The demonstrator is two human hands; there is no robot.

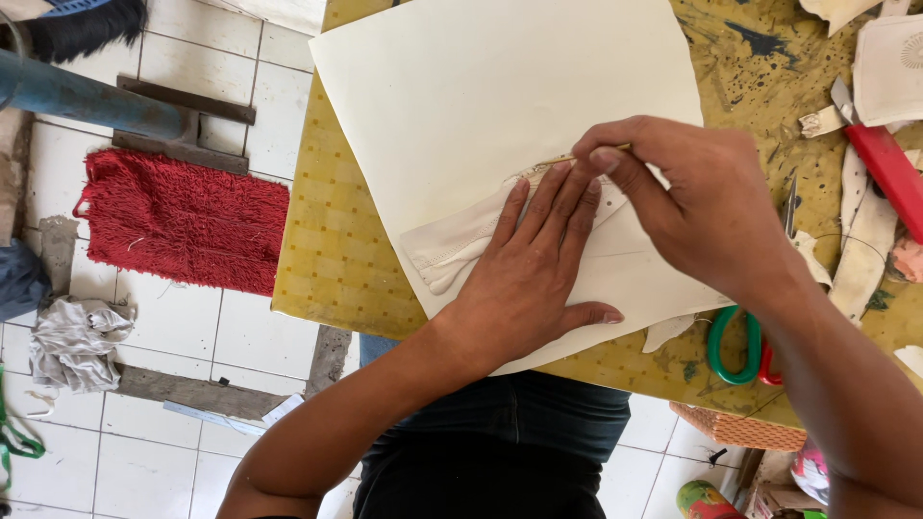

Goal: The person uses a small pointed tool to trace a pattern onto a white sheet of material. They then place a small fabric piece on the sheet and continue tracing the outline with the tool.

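Here, two hands point(538, 269) point(692, 202); one cream sheet point(481, 86)

A yellow patterned, paint-spattered table top point(336, 240) is filling the centre and right of the frame. A large cream sheet of paper point(481, 86) is lying across its upper middle. Green-and-red-handled scissors point(735, 346) are resting at lower right, and what looks like a red-handled cutter point(885, 163) is lying at the right edge.
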